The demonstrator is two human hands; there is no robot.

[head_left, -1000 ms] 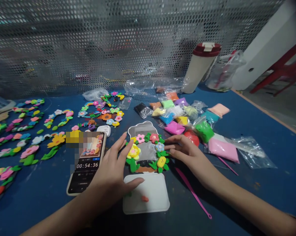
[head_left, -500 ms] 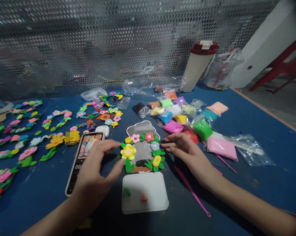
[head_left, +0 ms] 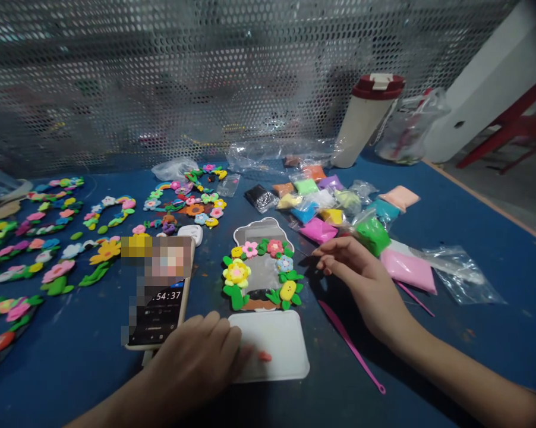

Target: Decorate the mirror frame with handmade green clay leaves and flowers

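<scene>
Blue bench (head_left: 450, 232) under perforated metal mesh, strewn with clay flowers and bagged clay. Mid-bench, small mirror frame (head_left: 262, 266) lying flat: silver centre, rim crowded with yellow, pink and blue clay flowers and green leaves. Left hand (head_left: 196, 362) curled loosely on white tray (head_left: 286, 348) just below frame, gripping nothing. Right hand (head_left: 361, 276) beside frame's right edge, fingers relaxed, empty. Phone (head_left: 158, 297) left of frame.

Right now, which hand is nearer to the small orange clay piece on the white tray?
Left. The left hand rests on the white tray, just beside the orange clay piece; the right hand lies farther away, beyond the tray.
</scene>
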